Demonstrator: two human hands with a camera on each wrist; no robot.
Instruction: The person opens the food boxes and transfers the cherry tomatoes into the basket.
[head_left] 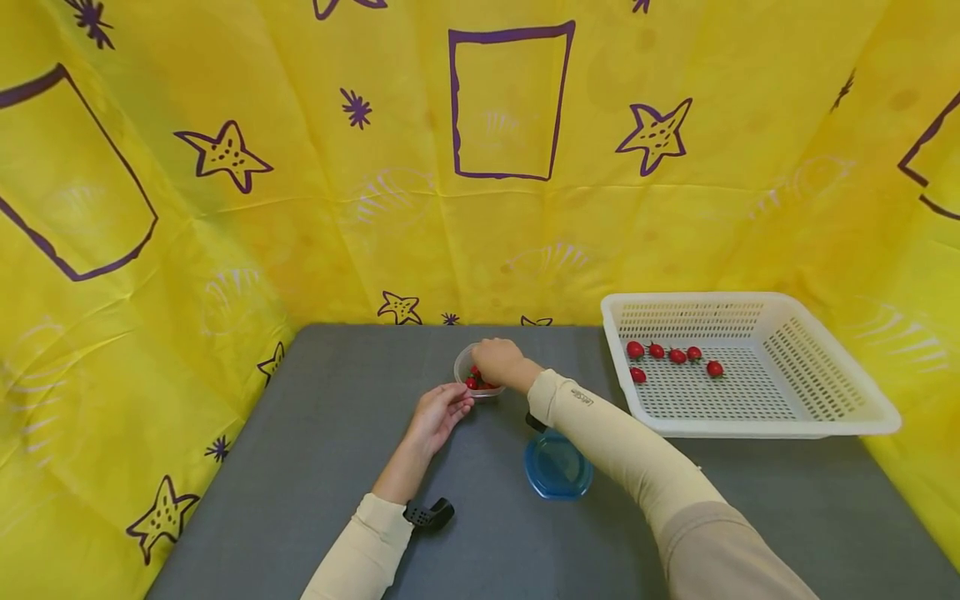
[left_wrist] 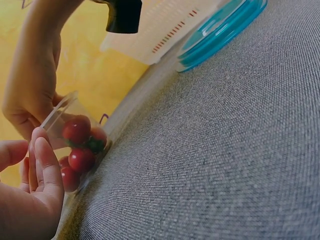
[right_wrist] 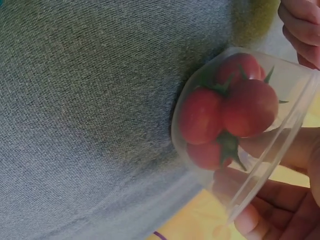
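A small clear plastic tub (head_left: 462, 367) stands on the grey table, with several red cherry tomatoes (right_wrist: 248, 107) showing through its wall. My left hand (head_left: 440, 414) pinches the near rim between thumb and fingers. From the right, my right hand (head_left: 497, 363) reaches down over the far side of the tub. In the right wrist view, its thumb and a finger dip inside, close to the lowest tomato (right_wrist: 204, 155) and its green stalk. I cannot tell whether they grip that tomato. A round blue lid (head_left: 558, 465) lies under the right forearm.
At the right stands a white slotted plastic basket (head_left: 750, 425), holding several more cherry tomatoes (head_left: 678, 356) toward its left side. A yellow patterned cloth (head_left: 510, 242) hangs behind the table and along both sides.
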